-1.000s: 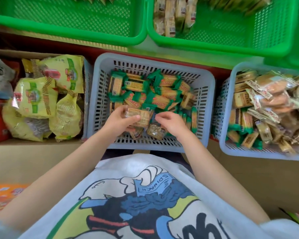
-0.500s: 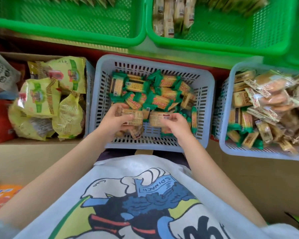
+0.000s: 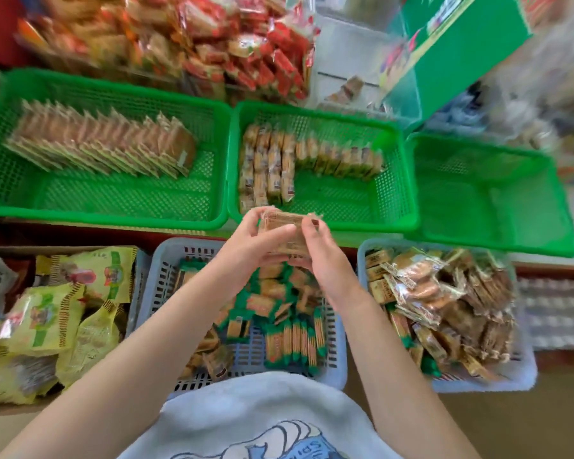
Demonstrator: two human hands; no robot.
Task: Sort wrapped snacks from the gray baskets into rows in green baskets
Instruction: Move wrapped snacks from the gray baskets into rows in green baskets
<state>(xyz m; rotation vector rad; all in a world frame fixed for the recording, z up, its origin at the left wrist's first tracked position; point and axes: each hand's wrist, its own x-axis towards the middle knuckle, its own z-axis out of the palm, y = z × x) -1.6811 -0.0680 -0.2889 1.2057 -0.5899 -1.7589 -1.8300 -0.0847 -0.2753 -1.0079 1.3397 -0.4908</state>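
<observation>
Holding a small stack of wrapped snacks (image 3: 280, 231) between them, both hands are raised above the near rim of the middle green basket (image 3: 408, 180). The left hand (image 3: 252, 245) curls its fingers over the stack's left end, thumb laid along the front; the right hand (image 3: 318, 246) pinches the right end. The stack is blurred, so I cannot tell how many packs it holds.

Inside the middle green basket, tan packs (image 3: 338, 160) stand in a row along the far wall, with more packs filed along the left wall. The left green basket (image 3: 0, 167) holds a long slanted row of flat packs (image 3: 100, 140). The right green basket (image 3: 557, 207) sits tilted, its near edge over the right gray basket (image 3: 524, 376), which is heaped with clear-wrapped biscuits (image 3: 444, 299).

Below the hands, the middle gray basket (image 3: 153, 303) holds loose green-ended packs (image 3: 292, 339). Yellow bags (image 3: 47, 323) lie in a box at left. Red-wrapped snacks (image 3: 232, 41) are piled behind the green baskets.
</observation>
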